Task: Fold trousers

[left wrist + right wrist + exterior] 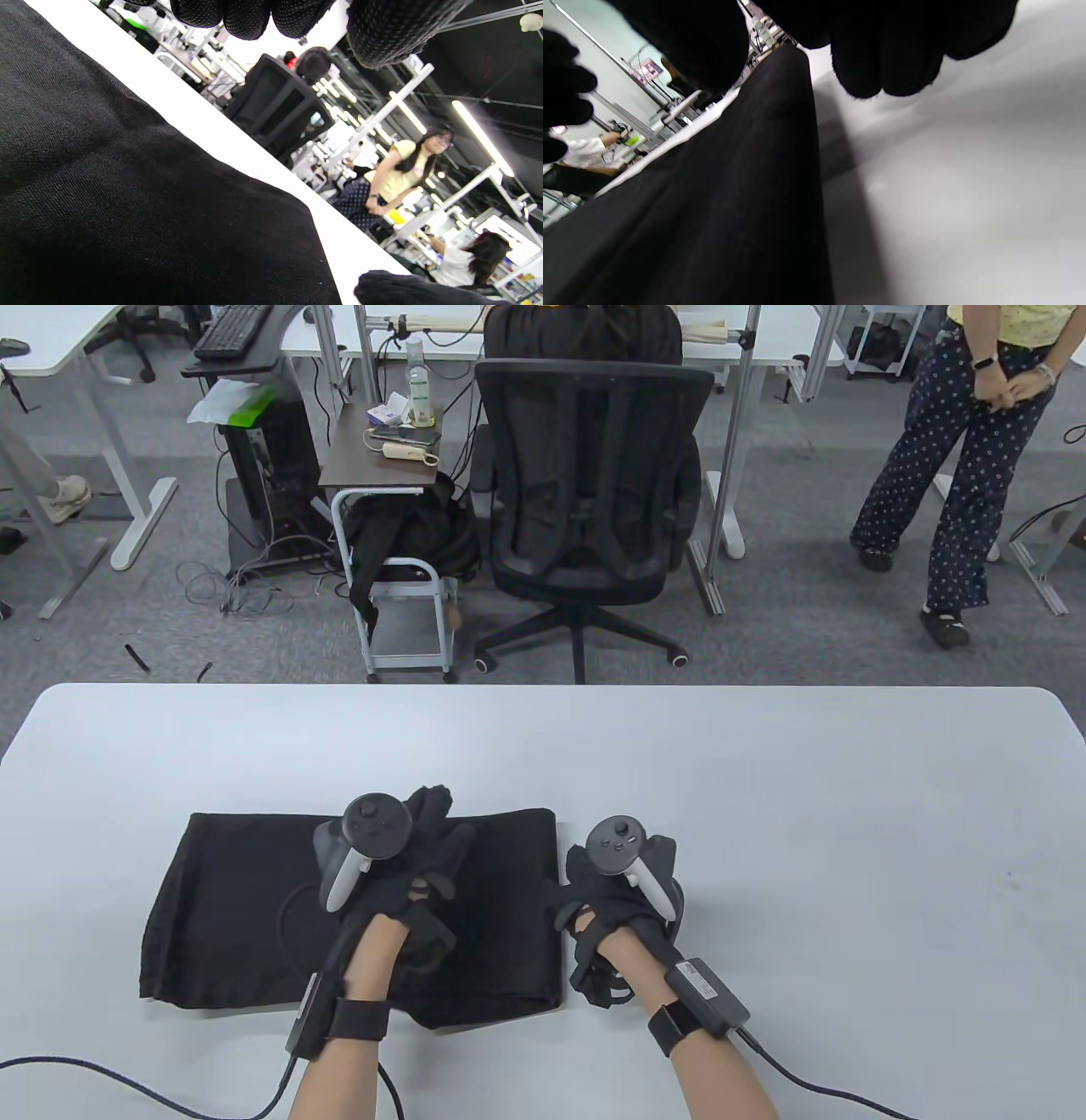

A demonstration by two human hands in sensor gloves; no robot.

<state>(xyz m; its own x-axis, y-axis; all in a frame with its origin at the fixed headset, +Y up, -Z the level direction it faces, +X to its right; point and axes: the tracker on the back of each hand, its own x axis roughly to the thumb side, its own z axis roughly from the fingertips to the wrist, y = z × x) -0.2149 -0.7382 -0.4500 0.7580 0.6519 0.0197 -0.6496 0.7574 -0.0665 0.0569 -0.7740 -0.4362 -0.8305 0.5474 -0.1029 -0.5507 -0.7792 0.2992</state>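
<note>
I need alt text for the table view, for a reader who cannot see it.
Black trousers, folded into a rectangle, lie on a white table. The gloved left hand is over them; the gloved right hand is just beside their right edge. A black office chair stands behind.

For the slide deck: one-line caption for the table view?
Left hand over folded black trousers on white table; right hand beside their right edge.
</note>
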